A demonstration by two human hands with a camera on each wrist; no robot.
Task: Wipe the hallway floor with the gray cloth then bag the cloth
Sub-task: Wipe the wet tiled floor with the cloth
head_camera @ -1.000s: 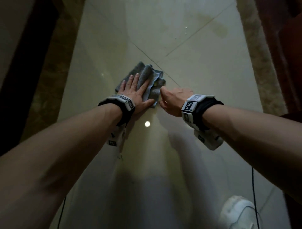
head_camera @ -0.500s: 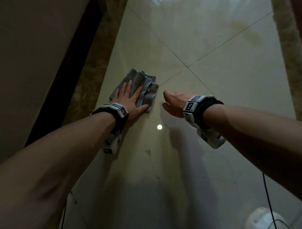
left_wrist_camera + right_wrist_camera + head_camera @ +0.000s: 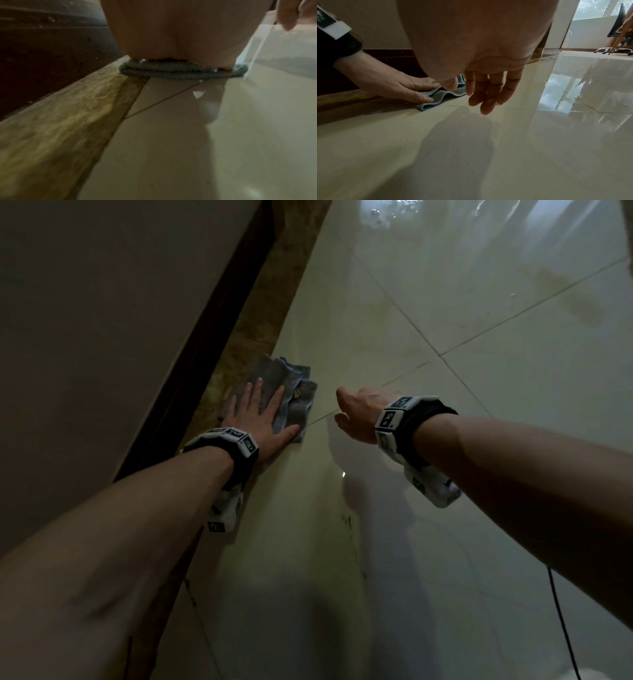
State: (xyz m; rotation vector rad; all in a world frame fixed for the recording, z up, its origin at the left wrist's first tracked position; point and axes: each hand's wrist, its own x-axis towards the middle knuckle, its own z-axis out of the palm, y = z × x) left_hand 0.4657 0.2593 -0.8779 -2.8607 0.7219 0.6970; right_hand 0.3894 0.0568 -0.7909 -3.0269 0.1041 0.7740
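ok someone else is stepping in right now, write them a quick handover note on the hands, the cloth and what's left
Left hand: flat, fingers straight, pressing the gray cloth onto the floor.
Right hand: hangs just above the tiles beside the cloth, fingers relaxed, holding nothing.
Cloth: bunched in folds under the left palm, at the left edge of the hallway, partly over the brown marbled border strip that runs along the dark skirting.
Done: wiping is under way; how much of the floor has been covered cannot be told.
Left: finish wiping, then bag the cloth. No bag is visible in any view, so it must be found first.
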